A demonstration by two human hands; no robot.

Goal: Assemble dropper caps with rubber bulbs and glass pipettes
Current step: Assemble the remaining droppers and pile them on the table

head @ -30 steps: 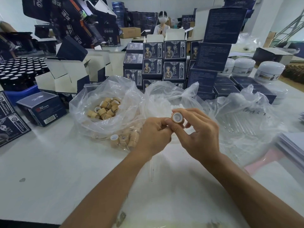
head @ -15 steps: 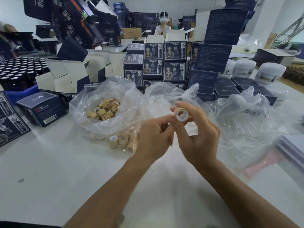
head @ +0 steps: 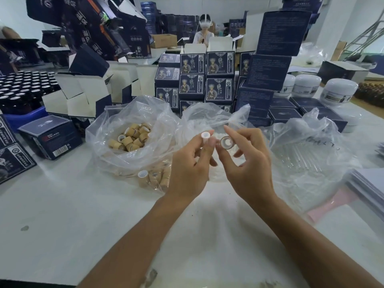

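The left hand (head: 190, 163) is pinching a white rubber bulb (head: 205, 135) just in front of the middle plastic bag (head: 209, 115); the right hand (head: 247, 161) is pinching 1 cap (head: 226, 143) beside it, nearly touching.

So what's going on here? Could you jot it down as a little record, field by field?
Left hand: pinches a white rubber bulb
Right hand: pinches a cap ring, opening toward the camera
Parts: apart, not yet joined
Left bag: tan caps
Right bag: glass pipettes
Behind: dark blue boxes, white jars
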